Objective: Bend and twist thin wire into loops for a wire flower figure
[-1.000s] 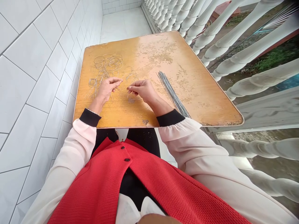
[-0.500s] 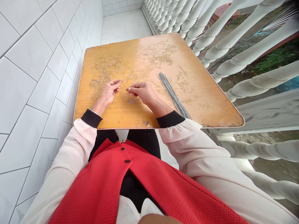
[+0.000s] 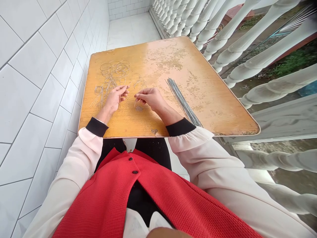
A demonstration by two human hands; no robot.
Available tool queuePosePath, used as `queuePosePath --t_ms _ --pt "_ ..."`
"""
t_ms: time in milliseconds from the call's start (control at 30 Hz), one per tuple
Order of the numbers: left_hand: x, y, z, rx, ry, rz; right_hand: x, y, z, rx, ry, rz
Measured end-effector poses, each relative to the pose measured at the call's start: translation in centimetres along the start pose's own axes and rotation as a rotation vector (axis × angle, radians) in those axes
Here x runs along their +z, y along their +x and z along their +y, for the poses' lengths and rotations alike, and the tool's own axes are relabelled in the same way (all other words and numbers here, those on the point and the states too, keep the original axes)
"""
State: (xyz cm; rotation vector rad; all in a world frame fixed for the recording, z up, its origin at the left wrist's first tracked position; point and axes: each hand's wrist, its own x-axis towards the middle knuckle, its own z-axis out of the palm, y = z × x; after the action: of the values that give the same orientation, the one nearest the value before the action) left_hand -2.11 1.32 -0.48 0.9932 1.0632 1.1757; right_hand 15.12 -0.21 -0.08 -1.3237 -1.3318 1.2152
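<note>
My left hand (image 3: 114,98) and my right hand (image 3: 150,97) rest close together on a worn wooden table (image 3: 218,109), fingertips facing each other. Each hand is closed in a pinch on a thin metal wire (image 3: 136,99), which runs between them; its exact shape is too fine to make out. Just beyond my left hand lies a heap of bent wire loops (image 3: 114,70) and short wire pieces (image 3: 98,93). A bundle of straight wires (image 3: 181,100) lies to the right of my right hand, running toward the near edge.
A white tiled wall (image 3: 37,76) stands along the table's left side. A white balustrade (image 3: 247,36) runs along the right, close to the table's edge. Tiled floor (image 3: 128,26) lies beyond the far edge.
Both hands stay pinched on the wire, their fingers shifting only slightly. The view has tilted a little.
</note>
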Motion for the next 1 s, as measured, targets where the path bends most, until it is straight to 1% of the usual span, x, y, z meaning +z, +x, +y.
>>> queuePosePath --t_ms 133,200,267,433,633,767,900,1000 --pt "0.2 -0.1 0.1 0.145 0.161 0.032 0.0 0.2 0.3 0.008 -0.031 -0.009" --pt "0.3 0.0 0.1 0.168 0.191 0.041 0.0 0.3 0.5 0.004 -0.046 -0.013" --pt "0.3 0.2 0.0 0.163 0.168 0.057 0.1 0.4 0.7 0.0 -0.048 -0.016" --pt "0.4 0.7 -0.5 0.142 0.011 0.113 0.3 0.2 0.5 0.003 -0.021 -0.049" --pt "0.9 0.4 -0.7 0.044 -0.132 0.126 0.4 -0.1 0.0 0.018 -0.007 -0.046" --pt "1.1 0.2 -0.6 0.042 -0.098 0.119 0.5 -0.2 -0.1 0.013 -0.005 -0.012" --pt "1.0 0.0 -0.4 0.047 -0.03 0.103 0.5 -0.3 -0.1 0.006 -0.008 -0.014" --pt "0.9 -0.2 -0.2 0.022 -0.071 0.092 0.4 -0.3 -0.1 0.004 -0.003 -0.014"
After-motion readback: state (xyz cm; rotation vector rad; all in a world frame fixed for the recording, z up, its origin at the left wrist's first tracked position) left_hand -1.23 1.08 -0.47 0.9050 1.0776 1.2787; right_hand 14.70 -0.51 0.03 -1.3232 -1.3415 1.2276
